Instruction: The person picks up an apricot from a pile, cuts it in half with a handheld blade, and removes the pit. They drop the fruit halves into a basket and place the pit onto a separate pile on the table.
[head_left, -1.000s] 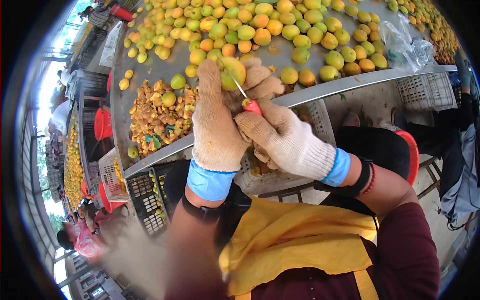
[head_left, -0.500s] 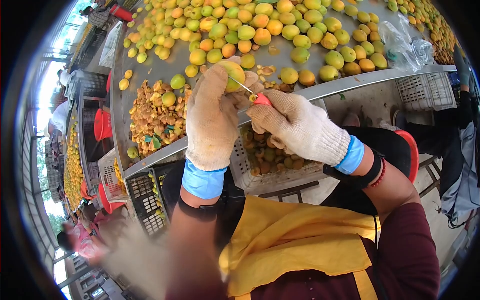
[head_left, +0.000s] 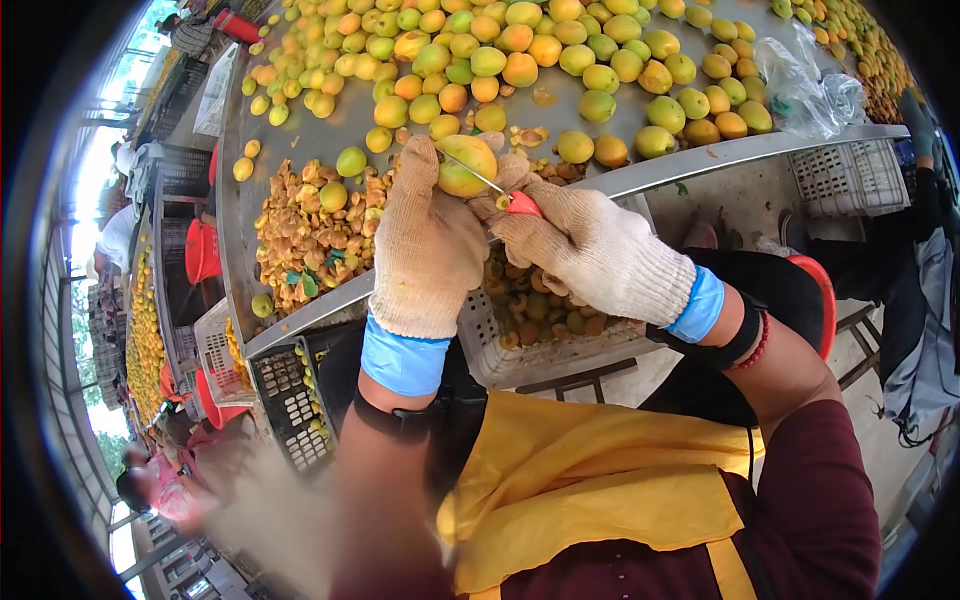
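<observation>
My left hand [head_left: 425,235], in a cream knitted glove with a blue cuff below it, is closed around a yellow-green apricot [head_left: 468,178] just above the table's front edge. My right hand [head_left: 590,235], gloved alike, grips the red handle of a small knife [head_left: 523,204]. The knife's thin blade lies across the apricot, pointing up and left toward my left thumb. Below both hands stands a white plastic crate [head_left: 490,355] holding apricots, some in cut pieces. Left of my left hand, a pile of brownish-orange cut pieces [head_left: 315,225] lies on the table.
Many whole apricots [head_left: 520,68] cover the metal table [head_left: 560,108], whose raised rim [head_left: 700,163] runs before me. A clear plastic bag [head_left: 810,90] lies at the right. A black crate [head_left: 285,385] and red buckets [head_left: 203,250] stand left. Other people are at the sides.
The apricot has turned in my left hand and shows more of its face. My right hand and the knife have shifted only slightly against it. The view has moved a little.
</observation>
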